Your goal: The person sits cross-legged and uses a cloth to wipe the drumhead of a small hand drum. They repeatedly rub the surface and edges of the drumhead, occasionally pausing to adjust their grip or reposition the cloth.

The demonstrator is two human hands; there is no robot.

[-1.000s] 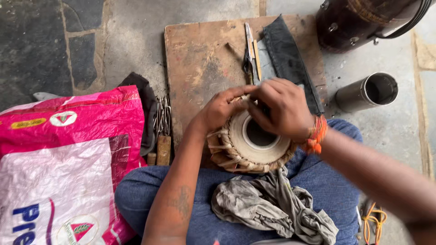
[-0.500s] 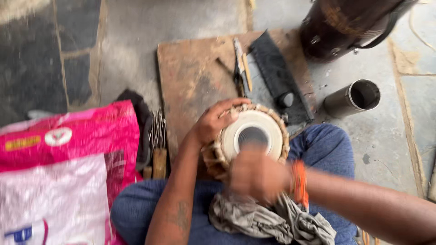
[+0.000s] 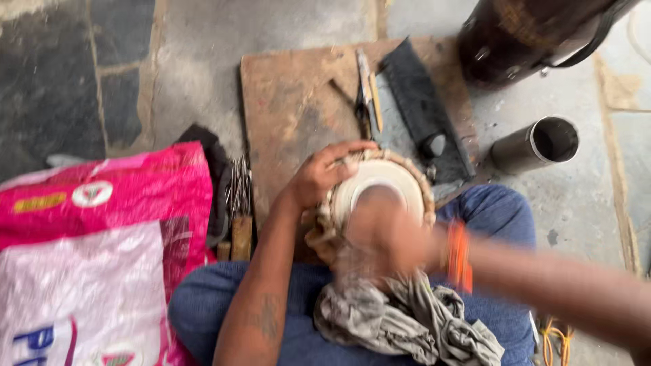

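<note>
Pale drum skin: small drum [image 3: 380,186] sits on the person's lap, braided rim facing up.
Left hand [image 3: 324,173]: fingers curled tight on the far rim.
Right hand [image 3: 380,237]: blurred over the skin; finger state cannot be told.
Risk: drum may tip off the lap onto the wooden board [image 3: 298,102] if the one-handed hold loosens.
Risk: grey cloth [image 3: 407,318] under it could slide.

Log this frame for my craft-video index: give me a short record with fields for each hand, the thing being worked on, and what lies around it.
Left hand: left hand in a grip on the rim of the small round drum with a pale skin head and woven strap edge
Right hand: right hand, motion-blurred, over the drum head; grip cannot be told
Lap: crumpled grey cloth on blue trousers
Behind the drum: worn brown wooden board carrying thin hand tools
Person's left: pink and white plastic sack
Person's right: open grey metal cylinder lying on the stone floor
</note>
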